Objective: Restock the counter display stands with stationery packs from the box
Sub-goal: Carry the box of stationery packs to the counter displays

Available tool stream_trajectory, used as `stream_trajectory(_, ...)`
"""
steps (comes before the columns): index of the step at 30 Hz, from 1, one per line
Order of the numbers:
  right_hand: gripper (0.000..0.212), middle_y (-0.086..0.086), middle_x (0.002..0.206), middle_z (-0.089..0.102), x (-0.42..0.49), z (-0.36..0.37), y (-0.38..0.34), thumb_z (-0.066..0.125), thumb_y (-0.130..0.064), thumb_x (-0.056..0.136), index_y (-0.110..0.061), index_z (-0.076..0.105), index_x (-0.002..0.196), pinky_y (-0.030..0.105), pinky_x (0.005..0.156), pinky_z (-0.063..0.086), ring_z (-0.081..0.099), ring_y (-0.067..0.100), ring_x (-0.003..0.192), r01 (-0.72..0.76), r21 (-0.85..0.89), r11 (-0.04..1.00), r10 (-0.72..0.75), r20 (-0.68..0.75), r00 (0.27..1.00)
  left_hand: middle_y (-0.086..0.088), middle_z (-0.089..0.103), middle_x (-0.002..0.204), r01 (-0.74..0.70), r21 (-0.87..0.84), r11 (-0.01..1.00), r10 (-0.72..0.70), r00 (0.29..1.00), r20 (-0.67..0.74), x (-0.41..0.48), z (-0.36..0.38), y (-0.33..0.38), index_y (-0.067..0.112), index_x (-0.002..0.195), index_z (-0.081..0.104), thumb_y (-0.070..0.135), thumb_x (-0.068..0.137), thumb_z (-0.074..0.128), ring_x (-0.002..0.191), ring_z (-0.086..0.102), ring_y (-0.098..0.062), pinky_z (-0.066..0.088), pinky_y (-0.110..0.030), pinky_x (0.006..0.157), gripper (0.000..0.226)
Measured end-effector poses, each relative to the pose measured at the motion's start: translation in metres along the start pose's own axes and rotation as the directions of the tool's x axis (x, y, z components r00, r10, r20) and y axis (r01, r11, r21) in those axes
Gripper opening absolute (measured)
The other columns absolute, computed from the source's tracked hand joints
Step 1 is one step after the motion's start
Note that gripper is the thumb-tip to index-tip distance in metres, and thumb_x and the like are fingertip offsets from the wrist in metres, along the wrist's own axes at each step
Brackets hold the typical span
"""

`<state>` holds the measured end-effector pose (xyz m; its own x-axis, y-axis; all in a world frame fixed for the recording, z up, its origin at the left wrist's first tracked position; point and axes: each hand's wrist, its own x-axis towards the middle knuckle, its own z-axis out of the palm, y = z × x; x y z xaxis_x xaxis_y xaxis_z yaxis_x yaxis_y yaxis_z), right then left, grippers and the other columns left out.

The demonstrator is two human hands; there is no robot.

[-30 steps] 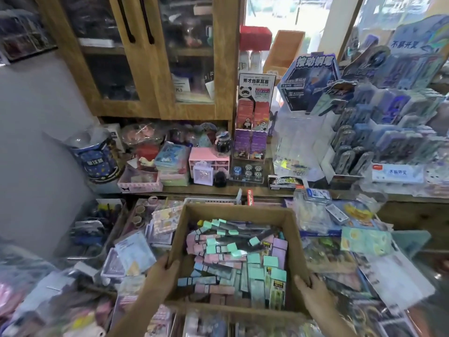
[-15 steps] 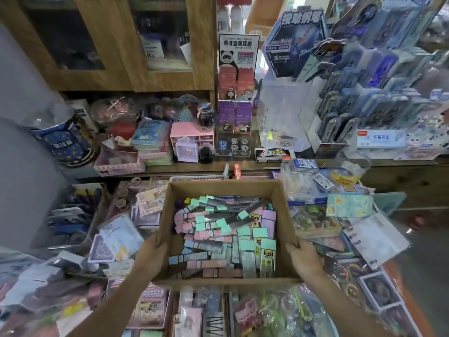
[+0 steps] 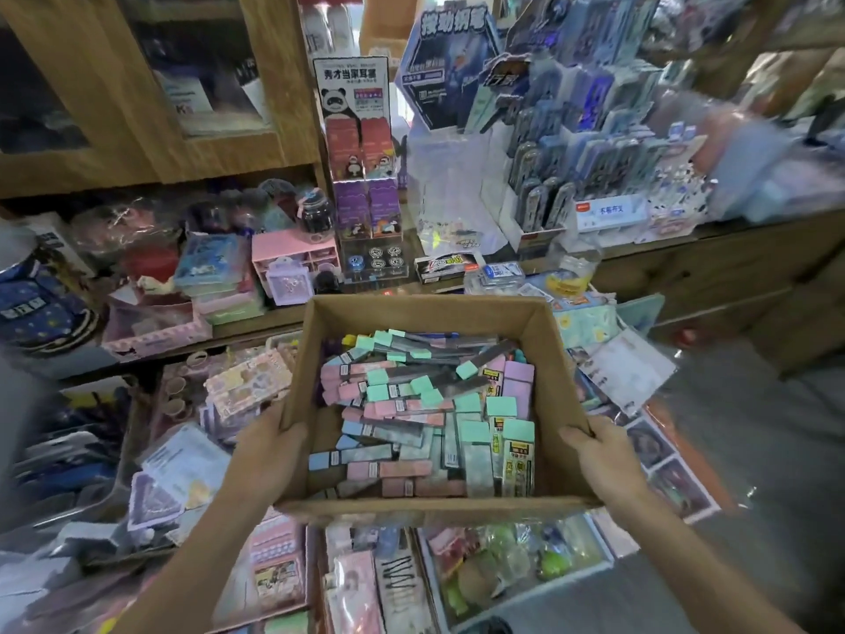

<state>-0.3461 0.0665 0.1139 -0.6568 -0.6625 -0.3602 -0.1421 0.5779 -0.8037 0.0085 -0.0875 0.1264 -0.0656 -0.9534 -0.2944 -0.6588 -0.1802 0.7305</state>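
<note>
Up comes the box [image 3: 557,359], rising off the goods beneath! The left hand [image 3: 270,450] and right hand [image 3: 599,455] slide forward from the near corners onto its side walls, and its far rim, ahead of the grip, climbs to the counter [image 3: 731,263] edge.

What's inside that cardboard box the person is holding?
The cardboard box holds a loose crisscross heap of long flat stationery packs in pink, mint, blue and lilac. The top packs cover the lower layers and most of the floor, so the pile's depth cannot be seen.

Head camera looks forward and down, close over the box [image 3: 425,313]
</note>
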Motion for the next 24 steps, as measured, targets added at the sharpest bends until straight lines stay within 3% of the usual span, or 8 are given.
stream_trajectory(3, 0.014, 0.002, 0.077, 0.074, -0.029, -0.033, 0.016, 0.063, -0.008, 0.096, -0.010, 0.073, 0.088, 0.035, 0.070, 0.052, 0.066, 0.022, 0.073, -0.055, 0.052, 0.997, 0.060, -0.087, 0.994, -0.016, 0.070, 0.080, -0.078, -0.003, 0.997, 0.078, 0.995, 0.059, -0.013, 0.014, 0.027, 0.029, 0.079, 0.060, 0.009, 0.094, 0.054, 0.062, 0.058, -0.025, 0.041, -0.031, 0.056, 0.026)
stream_trajectory(7, 0.018, 0.016, 0.083, 0.077, -0.061, -0.082, 0.048, 0.064, -0.009, 0.095, -0.013, 0.074, 0.081, 0.051, 0.084, 0.058, 0.070, 0.033, 0.078, -0.112, 0.124, 0.986, 0.135, -0.191, 0.972, -0.001, 0.064, 0.064, -0.148, -0.017, 0.989, 0.149, 0.978, 0.143, -0.035, 0.048, 0.063, 0.024, 0.076, 0.064, 0.008, 0.091, 0.054, 0.061, 0.057, -0.023, 0.039, -0.032, 0.056, 0.024)
stream_trajectory(11, 0.019, 0.007, 0.075, 0.077, -0.083, -0.139, 0.087, 0.065, -0.013, 0.097, -0.013, 0.073, 0.080, 0.047, 0.078, 0.058, 0.070, 0.024, 0.069, -0.158, 0.178, 0.971, 0.204, -0.280, 0.938, -0.014, 0.069, 0.074, -0.216, -0.030, 0.976, 0.216, 0.945, 0.244, -0.066, 0.095, 0.101, 0.018, 0.083, 0.067, 0.006, 0.093, 0.053, 0.071, 0.063, -0.036, 0.043, -0.036, 0.061, 0.021)
stream_trajectory(15, 0.021, 0.001, 0.073, 0.075, -0.092, -0.205, 0.133, 0.066, -0.016, 0.097, -0.015, 0.071, 0.076, 0.045, 0.081, 0.057, 0.071, 0.025, 0.077, -0.197, 0.227, 0.954, 0.268, -0.341, 0.901, 0.003, 0.068, 0.059, -0.292, -0.012, 0.956, 0.282, 0.912, 0.298, -0.103, 0.156, 0.140, 0.026, 0.074, 0.067, 0.009, 0.094, 0.056, 0.063, 0.062, -0.028, 0.041, -0.035, 0.058, 0.029)
stream_trajectory(17, 0.018, 0.005, 0.072, 0.077, -0.092, -0.245, 0.158, 0.067, -0.015, 0.096, -0.008, 0.073, 0.081, 0.047, 0.081, 0.058, 0.073, 0.029, 0.078, -0.214, 0.253, 0.943, 0.297, -0.360, 0.884, -0.009, 0.072, 0.072, -0.302, -0.006, 0.953, 0.286, 0.894, 0.346, -0.122, 0.195, 0.164, 0.025, 0.082, 0.070, 0.009, 0.096, 0.054, 0.073, 0.065, -0.038, 0.043, -0.036, 0.062, 0.027)
stream_trajectory(19, 0.017, -0.002, 0.067, 0.076, -0.090, -0.290, 0.181, 0.067, -0.015, 0.095, -0.009, 0.074, 0.081, 0.041, 0.074, 0.058, 0.073, 0.026, 0.075, -0.216, 0.259, 0.941, 0.307, -0.390, 0.868, -0.024, 0.070, 0.086, -0.324, -0.004, 0.946, 0.302, 0.877, 0.374, -0.143, 0.237, 0.188, 0.023, 0.088, 0.070, 0.007, 0.096, 0.053, 0.078, 0.065, -0.042, 0.044, -0.036, 0.063, 0.024)
stream_trajectory(21, 0.018, -0.004, 0.063, 0.074, -0.089, -0.336, 0.200, 0.067, -0.016, 0.094, -0.012, 0.074, 0.078, 0.036, 0.066, 0.054, 0.071, 0.021, 0.072, -0.217, 0.238, 0.947, 0.302, -0.426, 0.853, -0.019, 0.071, 0.084, -0.347, -0.022, 0.938, 0.328, 0.859, 0.393, -0.166, 0.278, 0.215, 0.018, 0.087, 0.070, 0.003, 0.096, 0.053, 0.078, 0.066, -0.038, 0.045, -0.037, 0.064, 0.024)
stream_trajectory(24, 0.016, 0.004, 0.077, 0.076, -0.087, -0.403, 0.226, 0.068, -0.019, 0.094, -0.011, 0.074, 0.081, 0.042, 0.076, 0.058, 0.071, 0.024, 0.076, -0.244, 0.221, 0.944, 0.321, -0.455, 0.831, -0.021, 0.071, 0.089, -0.328, -0.023, 0.944, 0.303, 0.842, 0.446, -0.198, 0.336, 0.253, 0.014, 0.095, 0.070, 0.007, 0.098, 0.052, 0.084, 0.066, -0.043, 0.044, -0.039, 0.068, 0.019)
